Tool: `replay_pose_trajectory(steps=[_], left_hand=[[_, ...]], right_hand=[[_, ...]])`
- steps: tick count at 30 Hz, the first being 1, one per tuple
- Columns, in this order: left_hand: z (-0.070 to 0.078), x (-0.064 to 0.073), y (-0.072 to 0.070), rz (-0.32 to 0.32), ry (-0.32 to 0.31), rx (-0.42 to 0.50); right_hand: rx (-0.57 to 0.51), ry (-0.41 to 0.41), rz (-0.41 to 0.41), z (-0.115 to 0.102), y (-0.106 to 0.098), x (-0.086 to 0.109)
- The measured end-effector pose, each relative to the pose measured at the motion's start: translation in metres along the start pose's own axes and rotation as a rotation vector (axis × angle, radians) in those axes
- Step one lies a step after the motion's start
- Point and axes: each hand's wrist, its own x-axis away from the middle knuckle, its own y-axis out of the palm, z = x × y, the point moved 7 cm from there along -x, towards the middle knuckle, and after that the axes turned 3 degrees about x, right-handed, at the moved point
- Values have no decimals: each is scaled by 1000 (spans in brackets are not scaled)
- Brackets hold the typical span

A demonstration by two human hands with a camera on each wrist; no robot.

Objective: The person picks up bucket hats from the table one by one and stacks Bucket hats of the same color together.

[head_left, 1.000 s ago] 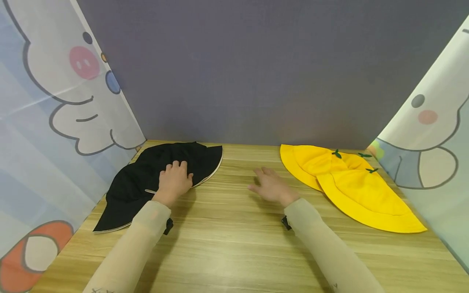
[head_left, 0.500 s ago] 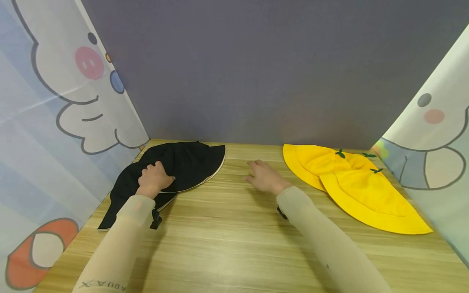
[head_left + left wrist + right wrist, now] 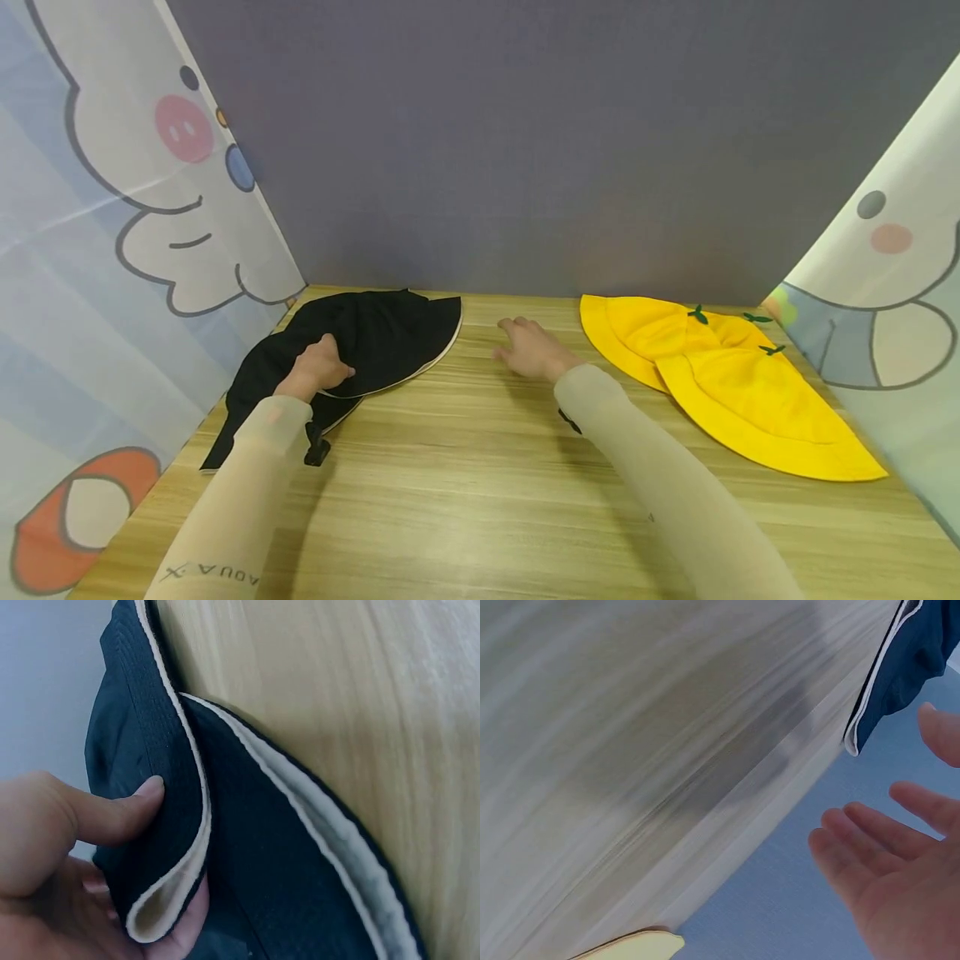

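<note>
Two folded black bucket hats with cream-edged brims overlap at the left of the table. My left hand (image 3: 318, 365) pinches the near-left brim of the upper black hat (image 3: 397, 333). In the left wrist view, the thumb lies on top of its folded brim (image 3: 127, 735) and fingers are underneath. The lower black hat (image 3: 247, 825) lies beneath, its two brim edges slightly apart. Over the middle of the table hovers my right hand (image 3: 534, 348), fingers loosely extended and holding nothing. In the right wrist view, its palm and fingers (image 3: 870, 847) are apart from the black hat's corner (image 3: 900, 682).
Overlapping folded yellow bucket hats (image 3: 750, 400) with green leaf sprouts lie at the right. A dark grey panel (image 3: 480, 150) stands behind the wooden table (image 3: 450, 500). Cartoon-printed cloths hang along the left side (image 3: 67, 275) and the right side (image 3: 907, 333).
My left hand has shifted left along the black hats and now pinches the upper brim. The two brims have become distinguishable. The right hand has moved slightly forward and left.
</note>
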Motion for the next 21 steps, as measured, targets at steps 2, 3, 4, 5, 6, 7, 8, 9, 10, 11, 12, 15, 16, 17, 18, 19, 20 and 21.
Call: replay_pose_trajectory(steps=[2, 3, 4, 5, 6, 7, 8, 9, 10, 11, 12, 15, 16, 17, 18, 19, 20, 21], left_hand=[[3, -1, 2, -21, 11, 6], [4, -1, 3, -26, 17, 6], [5, -2, 3, -27, 22, 5], [6, -2, 3, -28, 27, 1], [7, -2, 4, -29, 31, 0], [8, -3, 4, -28, 37, -6], [10, -4, 3, -25, 45, -12], [11, -6, 3, -22, 54, -18], [11, -6, 3, -19, 61, -18], [11, -6, 3, -12, 73, -19], [11, -6, 3, -5, 88, -21], [12, -6, 4, 28, 158, -33], [13, -5, 5, 41, 184, -37], [14, -5, 5, 52, 208, -41], [15, -5, 6, 62, 230, -42], [16, -5, 6, 70, 249, -43], [16, -4, 7, 74, 262, -42], [17, -5, 7, 77, 270, -41]], right_hand=[[19, 11, -1, 0, 1, -4], [24, 15, -2, 0, 2, -5], [29, 19, -4, 0, 4, -7], [30, 25, -8, -1, 5, -8], [32, 31, -14, -1, 8, -10], [29, 38, -16, -1, 9, -11], [23, 43, -18, -1, 11, -13], [22, 47, -16, -1, 12, -14], [27, 47, -18, -2, 13, -15], [41, 46, -18, -3, 14, -17], [58, 43, -17, -4, 15, -18], [121, 33, -10, -8, 18, -21], [138, 29, -9, -9, 19, -23], [151, 28, -7, -9, 19, -24], [156, 28, -4, -10, 20, -25], [162, 27, -1, -11, 20, -26], [166, 28, 1, -11, 21, -27], [170, 27, 2, -11, 21, -28]])
